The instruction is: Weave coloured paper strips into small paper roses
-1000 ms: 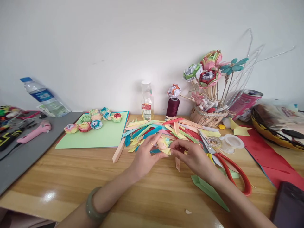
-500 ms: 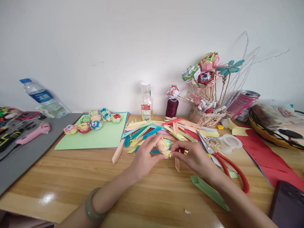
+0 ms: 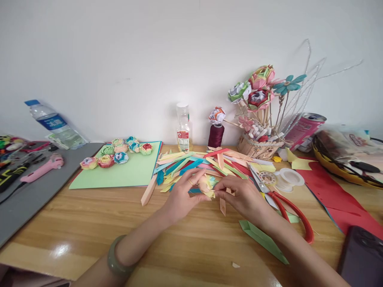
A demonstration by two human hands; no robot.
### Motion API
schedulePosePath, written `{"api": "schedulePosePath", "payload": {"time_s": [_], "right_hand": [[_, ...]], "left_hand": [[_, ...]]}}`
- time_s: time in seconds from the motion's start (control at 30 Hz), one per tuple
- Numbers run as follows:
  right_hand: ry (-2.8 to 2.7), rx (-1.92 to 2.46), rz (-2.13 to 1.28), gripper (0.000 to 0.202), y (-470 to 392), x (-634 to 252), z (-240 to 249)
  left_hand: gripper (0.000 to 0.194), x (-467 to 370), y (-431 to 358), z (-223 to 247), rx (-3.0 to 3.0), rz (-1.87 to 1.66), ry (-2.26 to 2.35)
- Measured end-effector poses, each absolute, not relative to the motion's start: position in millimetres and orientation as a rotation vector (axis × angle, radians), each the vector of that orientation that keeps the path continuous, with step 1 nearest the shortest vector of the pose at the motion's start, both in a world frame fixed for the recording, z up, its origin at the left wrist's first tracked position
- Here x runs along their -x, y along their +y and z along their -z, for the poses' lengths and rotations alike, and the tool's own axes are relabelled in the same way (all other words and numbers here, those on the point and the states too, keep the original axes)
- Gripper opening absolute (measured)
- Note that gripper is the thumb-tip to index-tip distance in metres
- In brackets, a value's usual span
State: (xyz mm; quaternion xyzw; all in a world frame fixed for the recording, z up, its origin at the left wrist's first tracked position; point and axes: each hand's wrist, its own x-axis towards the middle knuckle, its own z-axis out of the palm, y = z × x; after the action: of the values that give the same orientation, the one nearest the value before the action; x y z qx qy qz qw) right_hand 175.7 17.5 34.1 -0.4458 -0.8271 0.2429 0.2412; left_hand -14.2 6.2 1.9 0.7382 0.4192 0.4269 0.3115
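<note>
A folded green paper piece (image 3: 263, 240) is lying nearest on the wooden worktop (image 3: 89, 223). Just beyond it, the left hand (image 3: 181, 197) and right hand (image 3: 243, 198) are pinching a small pastel paper flower (image 3: 207, 184) between their fingertips, above a pile of coloured paper strips (image 3: 194, 163). Red-handled scissors (image 3: 284, 207) are lying just right. Finished paper flowers (image 3: 118, 153) are resting farther left on a green sheet (image 3: 125, 171).

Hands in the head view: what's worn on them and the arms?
Both hands are bare, no gloves, no sleeves in view. The left hand has a thin gold ring on one finger and a smooth grey-green bangle at the wrist. The right hand wears nothing.
</note>
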Motion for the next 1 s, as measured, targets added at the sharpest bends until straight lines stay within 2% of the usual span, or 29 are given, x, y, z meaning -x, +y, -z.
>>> {"api": "schedulePosePath", "payload": {"time_s": [0.47,0.83,1.0], "right_hand": [[-2.177,1.328,-0.779,0.015,16,-171,-36],[-2.172,0.975,-0.863,0.018,14,-175,-43],[-2.185,0.968,-0.8,0.018,14,-176,-44]], "left_hand": [[0.061,14,6,0,-1.863,-1.12,1.013],[0.062,16,9,-4,-1.8,-1.188,0.987],[0.063,17,9,-3,-1.868,-1.202,0.97]]}}
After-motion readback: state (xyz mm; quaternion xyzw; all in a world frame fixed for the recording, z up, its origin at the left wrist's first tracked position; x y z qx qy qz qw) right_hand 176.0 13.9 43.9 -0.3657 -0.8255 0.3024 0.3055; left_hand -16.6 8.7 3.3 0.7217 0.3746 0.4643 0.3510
